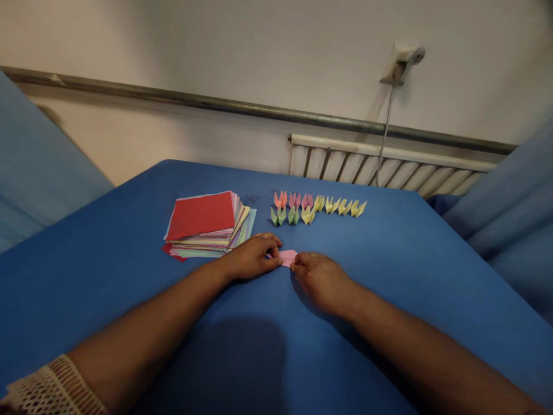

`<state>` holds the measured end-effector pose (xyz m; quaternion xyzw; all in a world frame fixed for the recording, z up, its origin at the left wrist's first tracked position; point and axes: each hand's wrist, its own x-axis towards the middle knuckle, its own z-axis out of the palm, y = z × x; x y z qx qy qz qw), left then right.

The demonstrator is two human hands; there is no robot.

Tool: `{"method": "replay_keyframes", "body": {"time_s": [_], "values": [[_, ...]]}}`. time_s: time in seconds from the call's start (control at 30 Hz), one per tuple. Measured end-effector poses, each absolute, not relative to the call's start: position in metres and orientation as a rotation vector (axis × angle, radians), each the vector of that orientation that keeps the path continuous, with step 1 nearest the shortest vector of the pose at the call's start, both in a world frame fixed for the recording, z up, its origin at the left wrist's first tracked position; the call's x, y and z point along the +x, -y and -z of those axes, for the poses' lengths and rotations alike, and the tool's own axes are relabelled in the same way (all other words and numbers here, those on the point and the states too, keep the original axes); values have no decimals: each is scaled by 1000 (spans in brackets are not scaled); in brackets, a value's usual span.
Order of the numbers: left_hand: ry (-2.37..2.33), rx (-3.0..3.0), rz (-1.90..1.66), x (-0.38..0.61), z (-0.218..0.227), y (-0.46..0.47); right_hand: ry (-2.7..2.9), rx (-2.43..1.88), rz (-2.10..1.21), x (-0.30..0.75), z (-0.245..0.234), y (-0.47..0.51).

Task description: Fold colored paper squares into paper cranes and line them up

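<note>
A small folded piece of pink origami paper lies between my hands, close to the blue table surface. My left hand pinches its left end, with the fingers curled over it. At its right end, my right hand grips the edge between thumb and fingers. Part of the pink paper is hidden under the fingers. Just beyond my hands stand two rows of folded paper figures with pointed tips, among them an orange one, a green one and a yellow one.
Left of the figures sits a thick, uneven stack of coloured paper with a red sheet on top. Blue cloth covers the table. Behind it are a radiator, a metal rail and a hanging cord. Blue curtains flank both sides.
</note>
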<state>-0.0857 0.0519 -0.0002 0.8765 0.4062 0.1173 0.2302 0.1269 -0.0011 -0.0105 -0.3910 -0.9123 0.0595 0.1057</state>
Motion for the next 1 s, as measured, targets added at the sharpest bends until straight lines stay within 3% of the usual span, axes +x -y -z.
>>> {"method": "replay_keyframes", "body": {"time_s": [0.3, 1.0], "values": [[-1113, 2396, -314, -88, 1, -54, 2585, -1172, -369, 129, 11, 4], [-1367, 2442, -375, -68, 7, -44, 2749, -1374, -339, 154, -21, 3]]}}
